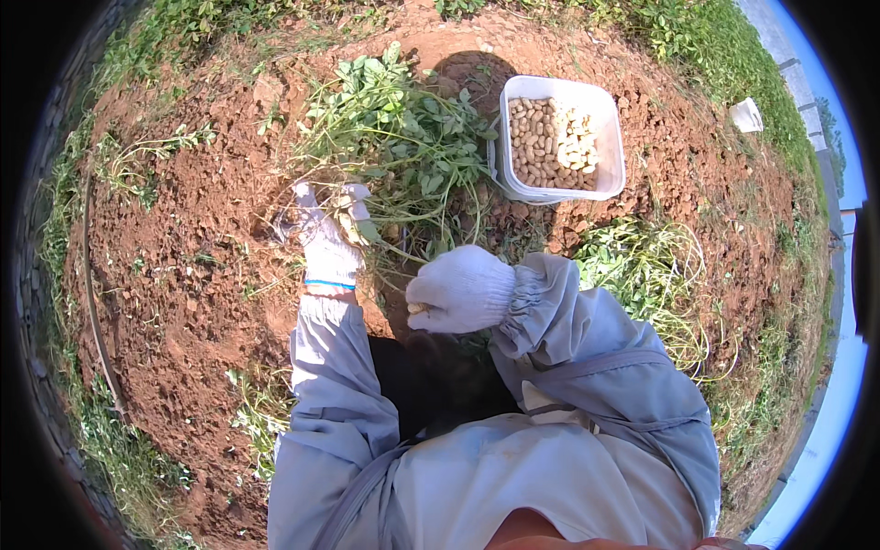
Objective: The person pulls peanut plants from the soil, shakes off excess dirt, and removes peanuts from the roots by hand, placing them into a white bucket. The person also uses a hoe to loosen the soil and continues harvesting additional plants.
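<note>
White knit gloves cover both hands. My left hand (333, 237) is at the root end of a pile of uprooted peanut plants (412, 130), its thumb and fingers around roots and stems. My right hand (462, 289) is curled to the right of it and lower, with a peanut pod (416, 309) between the fingertips. Beyond my right hand stands a white square plastic bucket (610, 155), partly filled with unshelled peanuts (540, 141). The leafy tops of the plants reach towards the bucket's left side.
More pulled plants (639, 275) lie right of my right sleeve. A smaller white container (746, 115) sits at the upper right by green growth. A long thin stick or hose (96, 316) lies on the reddish soil (185, 275) at the left. Another small plant (265, 419) lies beside my left sleeve.
</note>
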`<state>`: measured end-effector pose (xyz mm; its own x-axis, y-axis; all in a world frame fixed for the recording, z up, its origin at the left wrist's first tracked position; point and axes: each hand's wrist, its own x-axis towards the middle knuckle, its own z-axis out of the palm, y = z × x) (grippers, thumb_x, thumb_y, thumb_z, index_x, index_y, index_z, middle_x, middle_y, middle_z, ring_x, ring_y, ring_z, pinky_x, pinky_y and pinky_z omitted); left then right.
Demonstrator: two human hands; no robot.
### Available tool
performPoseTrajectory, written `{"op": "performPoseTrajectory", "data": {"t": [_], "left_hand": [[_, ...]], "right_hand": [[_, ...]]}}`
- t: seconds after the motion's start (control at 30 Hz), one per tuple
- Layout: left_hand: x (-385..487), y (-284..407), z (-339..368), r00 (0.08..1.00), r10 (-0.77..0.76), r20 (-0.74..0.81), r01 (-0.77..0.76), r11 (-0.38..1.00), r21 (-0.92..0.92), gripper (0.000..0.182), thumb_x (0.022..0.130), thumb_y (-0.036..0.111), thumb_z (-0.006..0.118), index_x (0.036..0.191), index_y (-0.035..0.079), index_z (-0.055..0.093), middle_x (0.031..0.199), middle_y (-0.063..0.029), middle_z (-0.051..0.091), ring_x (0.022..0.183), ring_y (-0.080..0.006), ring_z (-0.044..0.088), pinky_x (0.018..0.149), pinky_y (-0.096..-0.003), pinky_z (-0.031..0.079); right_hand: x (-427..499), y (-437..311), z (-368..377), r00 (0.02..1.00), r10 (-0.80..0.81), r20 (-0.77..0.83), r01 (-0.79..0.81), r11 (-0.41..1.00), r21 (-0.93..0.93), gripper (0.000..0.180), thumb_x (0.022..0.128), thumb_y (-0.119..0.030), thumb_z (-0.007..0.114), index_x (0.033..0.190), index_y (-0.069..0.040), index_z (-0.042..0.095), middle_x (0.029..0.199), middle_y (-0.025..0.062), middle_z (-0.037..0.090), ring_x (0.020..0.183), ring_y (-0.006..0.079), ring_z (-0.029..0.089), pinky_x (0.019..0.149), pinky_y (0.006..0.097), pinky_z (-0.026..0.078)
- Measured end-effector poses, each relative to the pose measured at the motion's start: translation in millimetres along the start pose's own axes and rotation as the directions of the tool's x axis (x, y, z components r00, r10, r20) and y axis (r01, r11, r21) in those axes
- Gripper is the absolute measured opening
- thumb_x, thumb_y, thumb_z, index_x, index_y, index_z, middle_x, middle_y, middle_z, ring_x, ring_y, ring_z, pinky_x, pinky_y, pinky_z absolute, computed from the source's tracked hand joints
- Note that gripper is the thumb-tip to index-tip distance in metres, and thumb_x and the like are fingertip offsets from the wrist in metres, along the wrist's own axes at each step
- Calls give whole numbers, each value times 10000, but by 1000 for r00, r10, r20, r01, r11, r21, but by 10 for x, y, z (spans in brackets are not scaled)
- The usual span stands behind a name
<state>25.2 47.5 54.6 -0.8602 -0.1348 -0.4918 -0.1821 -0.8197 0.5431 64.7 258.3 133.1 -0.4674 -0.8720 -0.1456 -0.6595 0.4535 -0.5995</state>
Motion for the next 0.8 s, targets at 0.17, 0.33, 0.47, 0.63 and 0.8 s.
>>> {"op": "performPoseTrajectory", "data": {"t": [0.17, 0.33, 0.47, 0.63, 0.8], "left_hand": [[-74, -40, 128, 997, 29, 77, -37, 994, 107, 773, 919, 703, 439, 1119, -22, 615, 840, -74, 671, 625, -150, 596, 540, -283, 532], [-79, -148, 54, 986, -94, 139, 48, 952, 302, 814, 917, 745, 357, 1214, 27, 598, 1083, -77, 681, 883, -212, 662, 744, -355, 560], [-331, -210, 451, 997, 23, -67, -4, 962, 274, 839, 895, 801, 281, 1166, 102, 655, 732, -14, 639, 564, -125, 583, 558, -322, 548], [-118, -296, 73, 986, -54, 161, -27, 885, 464, 713, 938, 717, 367, 1102, 88, 661, 892, -6, 685, 696, -113, 631, 562, -316, 543], [24, -314, -78, 997, 19, 72, -49, 897, 440, 637, 963, 658, 406, 1065, 86, 664, 867, -33, 692, 706, -139, 656, 597, -317, 559]], "right_hand": [[-137, 58, -218, 947, 289, -141, -53, 572, 818, 317, 897, -134, 562, 1203, -63, 611, 1018, 75, 663, 783, 155, 656, 666, 284, 554], [207, 231, -465, 871, 264, -415, -102, 922, 373, 271, 850, -165, 556, 1087, -115, 679, 997, 133, 651, 859, 247, 664, 747, 379, 561], [369, 269, -554, 875, 232, -425, -250, 968, 13, 277, 847, -220, 572, 1082, -157, 704, 991, 172, 660, 909, 344, 657, 779, 431, 556], [519, 548, -560, 953, 163, -257, -224, 948, -228, 233, 838, -256, 609, 1015, -135, 702, 944, 161, 654, 940, 330, 674, 735, 427, 571], [658, 392, -515, 965, 225, -135, -259, 905, -339, 284, 819, -231, 638, 1076, -115, 675, 964, 150, 668, 952, 331, 677, 758, 433, 576]]}}
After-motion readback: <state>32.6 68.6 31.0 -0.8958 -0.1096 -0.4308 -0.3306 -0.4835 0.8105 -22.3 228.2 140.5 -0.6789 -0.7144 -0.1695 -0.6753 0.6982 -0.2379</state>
